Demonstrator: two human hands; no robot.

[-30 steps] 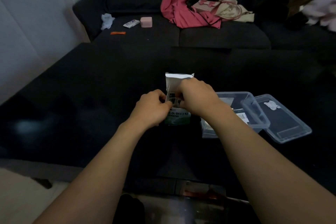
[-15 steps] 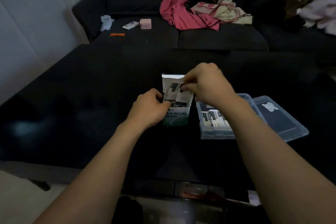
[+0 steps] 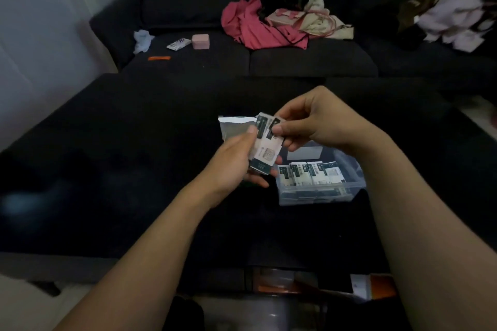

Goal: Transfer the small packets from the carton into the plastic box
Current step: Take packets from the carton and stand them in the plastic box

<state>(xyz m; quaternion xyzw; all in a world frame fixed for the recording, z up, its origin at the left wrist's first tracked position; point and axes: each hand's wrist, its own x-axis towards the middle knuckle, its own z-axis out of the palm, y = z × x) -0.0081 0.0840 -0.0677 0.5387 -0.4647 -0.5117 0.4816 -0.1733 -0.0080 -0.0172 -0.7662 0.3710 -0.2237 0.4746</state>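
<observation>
Head view: a small bunch of packets (image 3: 265, 146) is held upright between both hands, pinched at the top by the right hand (image 3: 320, 122) and cupped below by the left hand (image 3: 232, 162). The plastic box (image 3: 321, 187) lies just right and below, nearer the right hand, with four packets counted inside. One carton (image 3: 232, 126) stands behind.

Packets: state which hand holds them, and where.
Right hand pinches the packets at their top edge; left hand holds their lower part.
</observation>
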